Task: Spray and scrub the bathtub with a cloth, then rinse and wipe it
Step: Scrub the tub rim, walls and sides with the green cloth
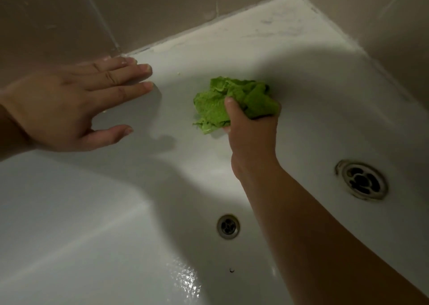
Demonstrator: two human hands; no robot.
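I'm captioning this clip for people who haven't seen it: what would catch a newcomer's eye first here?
The bright green cloth stands out most, bunched in the right hand against the far inner wall of the white bathtub. Next comes the left hand, fingers flat and spread on the tub's far rim at left. Two metal openings follow: the larger drain at right, a smaller one near the bottom centre.

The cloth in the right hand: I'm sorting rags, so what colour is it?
Bright green cloth, seen in the head view.
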